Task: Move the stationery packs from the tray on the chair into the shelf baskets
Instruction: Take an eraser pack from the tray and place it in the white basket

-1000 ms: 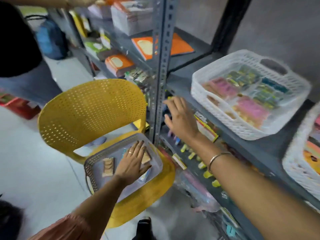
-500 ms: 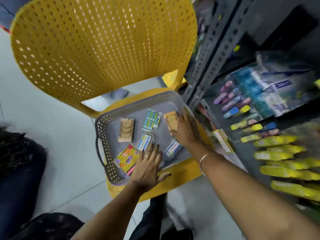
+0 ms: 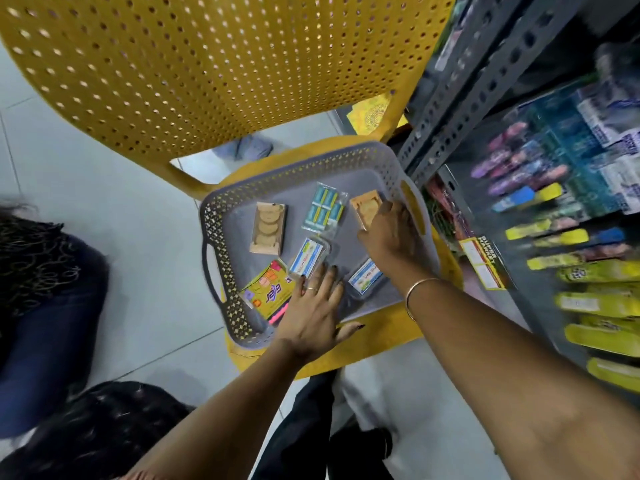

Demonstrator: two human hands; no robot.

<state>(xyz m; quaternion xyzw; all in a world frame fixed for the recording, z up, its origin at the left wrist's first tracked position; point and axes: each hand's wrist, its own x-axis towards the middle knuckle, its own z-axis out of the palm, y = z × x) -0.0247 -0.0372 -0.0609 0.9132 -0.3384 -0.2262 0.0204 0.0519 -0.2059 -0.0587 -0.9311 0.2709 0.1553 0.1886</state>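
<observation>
A grey perforated tray [image 3: 221, 233] sits on the seat of a yellow chair [image 3: 214, 64]. In it lie a tan pack [image 3: 267, 228], a teal pack [image 3: 324, 206], a second tan pack [image 3: 364, 206], two blue-and-white packs [image 3: 307, 257] [image 3: 364, 278] and a yellow pack [image 3: 268, 294]. My left hand [image 3: 313, 315] lies flat and open on the tray's near part, fingertips touching one blue-and-white pack. My right hand [image 3: 389, 233] reaches over the second tan pack with fingers curled on its edge; the grip is partly hidden.
A grey metal shelf upright [image 3: 460, 98] stands right beside the chair. Lower shelves [image 3: 554, 237] at right hold pens and yellow packs. A seated person in dark clothes [image 3: 45, 299] is at left on the white tiled floor [image 3: 121, 209].
My view dropped from the shelf baskets to the tray. My right hand came down from the shelf into the tray onto the tan pack. My left hand slid toward the tray's near edge.
</observation>
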